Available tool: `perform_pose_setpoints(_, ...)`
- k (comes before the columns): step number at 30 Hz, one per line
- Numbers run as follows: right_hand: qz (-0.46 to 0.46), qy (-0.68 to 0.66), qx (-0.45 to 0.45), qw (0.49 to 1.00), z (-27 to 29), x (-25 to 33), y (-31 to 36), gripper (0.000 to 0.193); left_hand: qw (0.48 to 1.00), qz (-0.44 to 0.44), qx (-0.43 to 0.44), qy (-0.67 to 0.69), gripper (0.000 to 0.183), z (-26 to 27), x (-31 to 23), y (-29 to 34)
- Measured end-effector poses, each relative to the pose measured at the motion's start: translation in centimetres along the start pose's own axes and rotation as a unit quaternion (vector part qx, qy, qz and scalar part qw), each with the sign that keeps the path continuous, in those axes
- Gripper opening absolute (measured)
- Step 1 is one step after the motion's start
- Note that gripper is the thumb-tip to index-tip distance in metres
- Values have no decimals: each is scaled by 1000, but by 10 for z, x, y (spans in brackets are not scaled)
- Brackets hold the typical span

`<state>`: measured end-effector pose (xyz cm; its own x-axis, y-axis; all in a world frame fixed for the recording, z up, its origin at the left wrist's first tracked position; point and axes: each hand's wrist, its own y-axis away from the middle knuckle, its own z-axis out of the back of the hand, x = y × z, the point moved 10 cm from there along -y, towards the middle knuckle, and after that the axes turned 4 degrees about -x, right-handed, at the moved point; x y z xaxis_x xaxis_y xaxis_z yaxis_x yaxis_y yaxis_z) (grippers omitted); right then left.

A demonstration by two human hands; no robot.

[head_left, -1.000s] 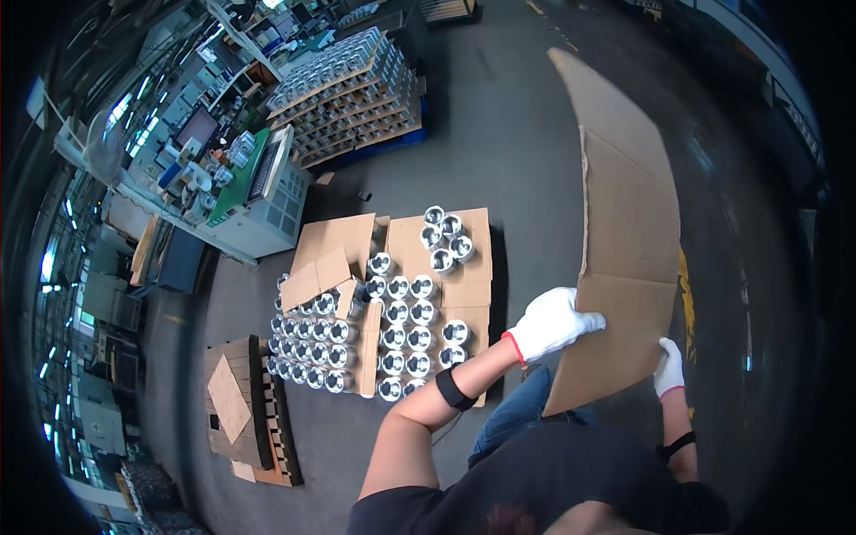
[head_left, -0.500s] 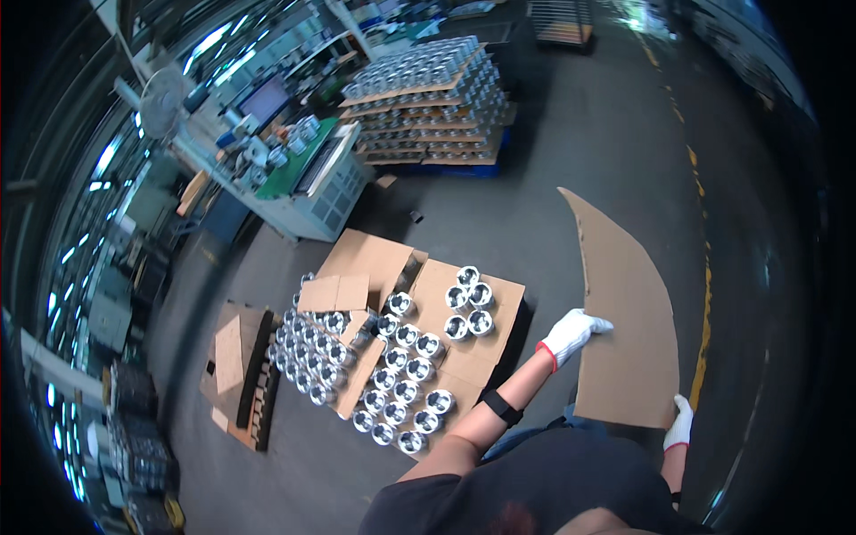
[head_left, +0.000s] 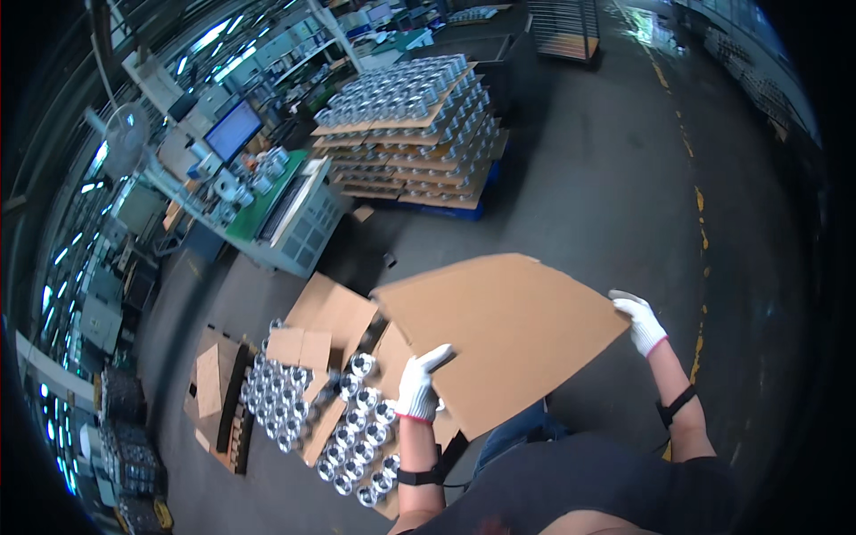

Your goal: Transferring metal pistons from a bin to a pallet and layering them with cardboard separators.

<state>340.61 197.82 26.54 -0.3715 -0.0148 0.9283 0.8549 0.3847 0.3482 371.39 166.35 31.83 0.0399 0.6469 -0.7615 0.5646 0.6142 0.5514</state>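
Between my two white-gloved hands I hold a large brown cardboard sheet [head_left: 517, 334], raised and tilted in front of me. My left hand [head_left: 421, 385] grips its near left edge, thumb lying on top. At the right corner, my right hand [head_left: 638, 321] is closed on the edge. Left of the sheet and partly beneath it, shiny metal pistons [head_left: 357, 446] stand in rows on cardboard. The held sheet hides part of that layer. Smaller cardboard pieces [head_left: 332, 308] lie over some of the pistons.
A tall stack of piston layers [head_left: 401, 134] parted by cardboard stands on a blue pallet at the back. A workbench [head_left: 294, 214] with a green top, monitor and fan is at the left. A wooden pallet [head_left: 218, 401] lies left of the pistons. A wire rack [head_left: 566, 36] stands far off.
The cardboard sheet has swung left from my right side and now lies broad over part of the pistons' layer. Both hands have moved left and still hold it.
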Motion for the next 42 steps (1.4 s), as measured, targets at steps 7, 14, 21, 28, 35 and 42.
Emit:
perform_pose_setpoints(7, -95, -53, -54, 993, -1, 43, -152, 32, 998, -23, 38, -48, 24, -134, -89, -129)
perform_pose_setpoints(14, -253, -242, 18, 937, 9, 59, -247, 31, 955, -70, 187, -220, 27, -316, -175, -250)
perform_pose_setpoints(21, -170, -270, 85, 944, -27, 111, -450, 29, 929, -123, 225, -268, 32, -446, -252, -397)
perform_pose_setpoints(28, -35, -272, 80, 958, -116, 245, -661, 29, 965, -218, 122, 83, 45, -455, -347, -538)
perform_pose_setpoints(35, 48, -242, 109, 963, -324, 344, -833, 28, 860, -228, 284, 356, 72, -500, -381, -670)
perform_pose_setpoints(42, 0, -6, 298, 955, -576, 324, -931, 33, 940, -179, -43, 286, 61, -445, -403, -887)
